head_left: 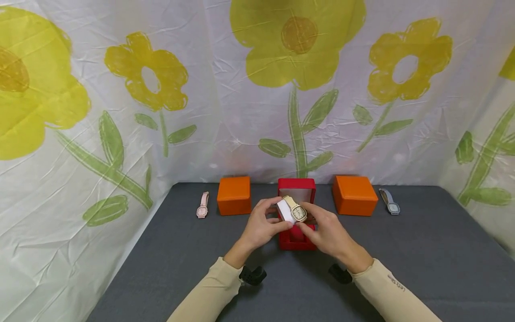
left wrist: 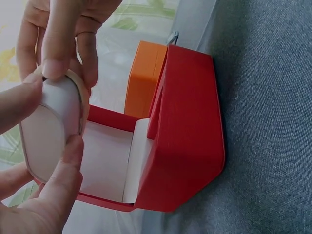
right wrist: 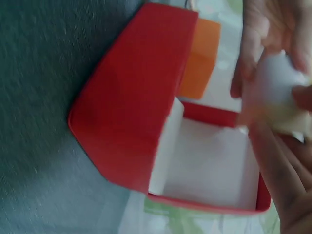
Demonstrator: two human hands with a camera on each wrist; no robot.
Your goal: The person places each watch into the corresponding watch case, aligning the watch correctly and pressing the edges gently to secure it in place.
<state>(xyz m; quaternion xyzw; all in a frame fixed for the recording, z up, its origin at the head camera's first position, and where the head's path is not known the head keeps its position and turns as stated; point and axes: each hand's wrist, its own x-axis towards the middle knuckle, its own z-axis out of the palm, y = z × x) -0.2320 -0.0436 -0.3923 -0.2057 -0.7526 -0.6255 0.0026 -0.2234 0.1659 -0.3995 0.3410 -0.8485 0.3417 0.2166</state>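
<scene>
Okay, going left to right, red watch box as reference. Pink watch (head_left: 203,205) lies dial toward the wearer, far left of the box on the grey desk (head_left: 169,268), apart from everything; likely parked to leave the working spot uncluttered. Next, an orange box (head_left: 234,197), lid down, nearer the red box on its left; probably set aside for the same reason.

Left hand (head_left: 259,223) is just in front of the red box and above its base, grip closed down to the width of the white cushion (head_left: 284,211), thumb below and fingers above. Seems to steady the cushion while the other hand works. Red watch box (head_left: 297,246) sits on the desk, lid raised at the back with pale lining showing, base facing the wearer, presumably for easy reach.

Cream-strapped watch (head_left: 298,213) is up off the desk over the red box, dial up and tilted, strap around the cushion; clasp hidden, can't tell if fastened. Right hand (head_left: 327,228) pinches watch and cushion from the right side, grip narrowed onto them, likely keeping the strap snug.

Another orange box (head_left: 355,197), also lid down, right of the red box; blue-grey watch (head_left: 389,202) just beyond it. Spares look mirrored around the red box, maybe to keep the middle for handwork.
</scene>
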